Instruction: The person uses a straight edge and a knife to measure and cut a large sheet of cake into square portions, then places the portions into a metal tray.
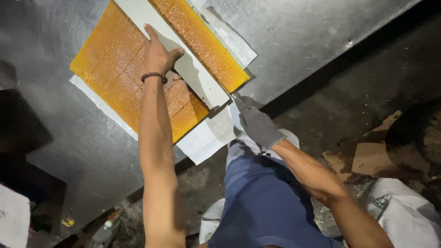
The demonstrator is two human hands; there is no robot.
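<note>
The left hand (157, 55) pressed flat, fingers spread, on the white straightedge (183, 59) across the soft, sticky-looking orange slab (115, 69); the gloved right hand (256, 123) seemingly gripped a knife, barely visible.

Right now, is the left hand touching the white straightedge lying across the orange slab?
Touching. The head view shows the left hand pressed flat, thumb and palm edge resting on the white straightedge that lies across the orange slab.

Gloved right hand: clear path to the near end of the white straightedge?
Probably yes. The right hand sits at the near end of the white straightedge, nothing between them. The left hand presses further up, out of the way.
</note>
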